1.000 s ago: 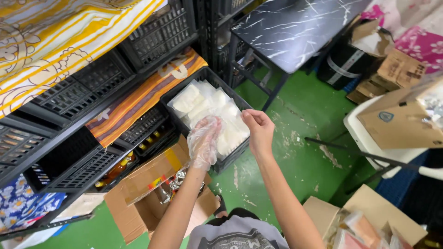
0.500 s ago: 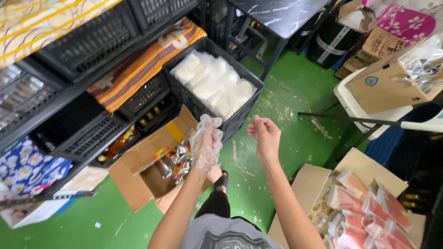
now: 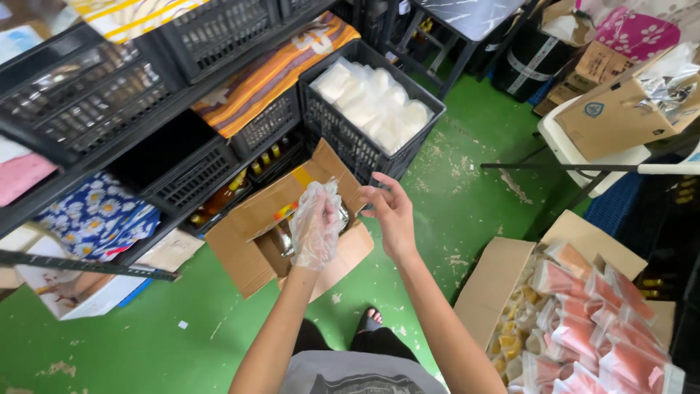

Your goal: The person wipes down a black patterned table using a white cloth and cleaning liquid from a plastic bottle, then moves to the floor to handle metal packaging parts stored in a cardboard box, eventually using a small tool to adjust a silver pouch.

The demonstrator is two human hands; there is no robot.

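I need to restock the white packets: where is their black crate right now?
In the head view the black crate sits upper centre on the green floor, just beyond the open cardboard box and the gloved left hand.

Open green floor (image 3: pixel 146 343) between boxes

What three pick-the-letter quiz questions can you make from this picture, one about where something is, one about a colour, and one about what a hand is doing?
1. Where is the black crate of white packets?
A. on the green floor
B. on the white table
C. in the cardboard box

2. What colour is the floor?
A. blue
B. green
C. grey

3. What covers the left hand?
A. nothing
B. a wool mitten
C. a clear plastic glove

Answers:
1 A, the crate stands on the floor beside the rack.
2 B, green paint shows all around the boxes.
3 C, a crinkled see-through glove wraps the left hand, while the right hand is bare.
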